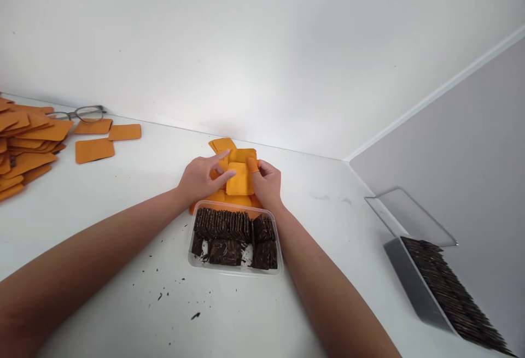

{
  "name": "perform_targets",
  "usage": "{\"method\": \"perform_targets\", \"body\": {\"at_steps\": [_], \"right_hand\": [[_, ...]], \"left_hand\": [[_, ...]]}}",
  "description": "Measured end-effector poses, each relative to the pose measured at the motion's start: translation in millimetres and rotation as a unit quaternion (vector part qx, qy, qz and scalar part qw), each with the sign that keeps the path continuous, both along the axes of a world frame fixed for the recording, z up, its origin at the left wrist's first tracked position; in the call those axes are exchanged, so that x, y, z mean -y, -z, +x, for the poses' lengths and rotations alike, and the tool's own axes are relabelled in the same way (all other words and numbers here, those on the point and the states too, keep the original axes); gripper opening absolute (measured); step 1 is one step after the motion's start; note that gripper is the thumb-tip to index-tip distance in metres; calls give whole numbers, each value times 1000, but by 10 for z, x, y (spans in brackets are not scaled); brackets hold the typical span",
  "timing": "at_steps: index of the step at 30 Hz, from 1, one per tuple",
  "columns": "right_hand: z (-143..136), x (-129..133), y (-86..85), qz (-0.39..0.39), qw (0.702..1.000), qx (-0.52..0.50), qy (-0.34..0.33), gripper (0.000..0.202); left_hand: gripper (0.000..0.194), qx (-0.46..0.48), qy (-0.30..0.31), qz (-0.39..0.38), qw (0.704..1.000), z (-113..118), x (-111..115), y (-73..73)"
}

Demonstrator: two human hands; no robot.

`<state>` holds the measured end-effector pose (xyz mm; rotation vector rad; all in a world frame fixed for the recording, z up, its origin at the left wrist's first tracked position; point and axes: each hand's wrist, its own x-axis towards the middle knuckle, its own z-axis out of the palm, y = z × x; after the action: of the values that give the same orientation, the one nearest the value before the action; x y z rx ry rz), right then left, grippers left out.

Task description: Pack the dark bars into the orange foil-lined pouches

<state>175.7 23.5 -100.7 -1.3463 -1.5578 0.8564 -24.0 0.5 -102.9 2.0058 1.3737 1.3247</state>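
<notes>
We pinch the orange packet [241, 182], at twelve o'clock from the clear box [235, 271], by its three-o'clock edge in the right hand [267, 184], apparently for steadiness, leaving the left hand [202, 176], thumb and forefinger parted, free at nine o'clock.

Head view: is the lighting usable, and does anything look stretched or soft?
Head view: soft light, faint shadows, no harsh glare on the white wall; the grey tray appears stretched toward the corner; the yellow packet reads plainly, finer print cannot be judged.
</notes>
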Motion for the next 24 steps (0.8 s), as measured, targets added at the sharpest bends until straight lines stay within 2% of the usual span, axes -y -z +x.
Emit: {"method": "perform_targets", "body": {"at_steps": [6,10,14,18,21,24], "right_hand": [[-9,1,-56,14,999,-28,-32,36],[115,-113,-154,53,996,-71,-6,38],[217,-192,-277,91,988,-121,16,38],[120,-114,-493,126,981,-144,-25,34],[-46,72,-765,167,969,-160,-81,28],[-181,337,-1100,224,947,-196,-117,26]], "left_hand": [[60,22,-7,-2,1000,12,-17,5],[56,50,-65,2,997,-65,-95,-5],[43,34,-113,-10,993,-202,-203,29],[55,18,-144,9,989,-275,-251,20],[64,26,-154,52,986,-259,-148,-203],[63,36,-108,112,987,-186,131,-653]]}}
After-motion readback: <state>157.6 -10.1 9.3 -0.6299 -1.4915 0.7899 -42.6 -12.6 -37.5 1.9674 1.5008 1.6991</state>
